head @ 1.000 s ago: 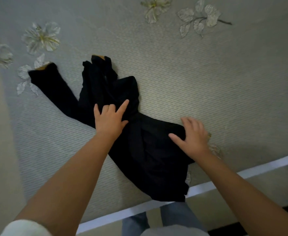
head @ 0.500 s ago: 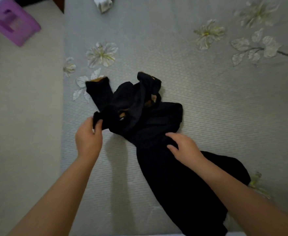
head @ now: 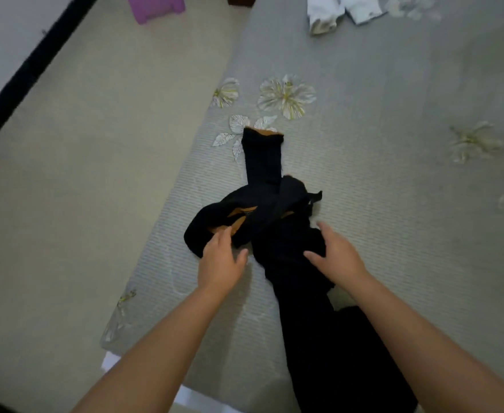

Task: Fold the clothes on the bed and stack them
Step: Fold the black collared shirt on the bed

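On the grey bedspread (head: 393,204), near its left edge, lies the black garment (head: 292,257) we are folding, bunched in the middle with orange lining showing. Its long axis runs from far to near: one sleeve (head: 262,158) points away from us toward the flower print, while the body trails back toward us and over the near edge of the bed.

Our left hand (head: 221,260) sits at the left side of the bunched part, its fingers curled into the cloth beside the orange lining, so it appears to have hold of a fold there. Our right hand (head: 334,254) is on the right side of the bunch, fingers spread and only loosely bent, thumb toward the cloth; we cannot tell whether it grips or merely rests on it. Both hands are about equally near the tangle, which lies just beyond and between them.

We judge the next move calls for drawing the bunch apart sideways, flattening it across that far-to-near axis.

Farther off, at the far side of the bed, white clothes (head: 334,10) wait. On the floor (head: 80,174) to the left stands a purple stool (head: 155,5).
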Motion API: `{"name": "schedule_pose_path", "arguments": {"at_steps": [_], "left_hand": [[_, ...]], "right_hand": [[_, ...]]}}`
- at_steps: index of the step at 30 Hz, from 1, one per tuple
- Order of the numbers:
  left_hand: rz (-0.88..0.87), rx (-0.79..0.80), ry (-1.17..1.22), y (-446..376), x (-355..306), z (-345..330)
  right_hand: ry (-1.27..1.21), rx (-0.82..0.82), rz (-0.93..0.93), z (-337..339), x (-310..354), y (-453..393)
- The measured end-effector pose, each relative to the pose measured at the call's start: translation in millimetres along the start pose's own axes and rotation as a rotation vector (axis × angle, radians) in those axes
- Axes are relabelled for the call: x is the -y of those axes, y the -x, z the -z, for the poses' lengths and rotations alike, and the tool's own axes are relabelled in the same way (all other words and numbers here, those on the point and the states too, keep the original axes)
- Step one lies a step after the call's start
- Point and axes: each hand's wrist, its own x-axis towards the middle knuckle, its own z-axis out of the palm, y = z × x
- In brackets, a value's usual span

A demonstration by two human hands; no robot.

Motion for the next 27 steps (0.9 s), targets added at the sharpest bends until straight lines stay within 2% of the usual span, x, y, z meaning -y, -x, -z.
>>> {"name": "schedule_pose_path", "arguments": {"at_steps": [2,3,6,8,10,12,14,15,17,19,21,22,25,27], "left_hand": [[0.01,-0.025,0.078,4,5,2],[0.03,-0.033,0.114,8,8,5],[0.061,-0.051,0.152,23,32,27],[0.07,-0.086,0.12,31,54,50],[0.101,-0.11,0.06,41,79,75],[0.14,-0.103,-0.011,55,106,96],[0.178,-0.097,-0.051,69,130,110],[0.196,-0.091,-0.058,75,140,112],[0.235,-0.041,-0.022,81,151,107],[0.26,0.05,0.094,81,148,89],[0.259,0.132,0.238,73,134,66],[0.244,0.148,0.314,69,124,55],[0.144,0.151,0.53,61,90,34],[0.056,0.176,0.479,57,78,25]], "right_hand": [[-0.037,0.026,0.106,-12,11,10],[-0.011,-0.02,0.197,-17,16,17],[0.146,-0.163,0.529,-35,37,39],[0.266,-0.148,0.685,-50,61,51],[0.382,0.057,0.795,-66,87,58],[0.483,0.394,0.83,-90,95,60],[0.528,0.556,0.9,-94,90,62],[0.489,0.574,0.928,-89,84,65],[0.261,0.376,0.943,-71,67,69],[0.096,0.033,0.8,-53,48,63],[0.041,-0.145,0.572,-45,44,46],[-0.038,-0.134,0.411,-43,48,36],[-0.525,0.221,-0.109,-47,65,18],[-0.683,0.309,-0.225,-52,71,10]]}}
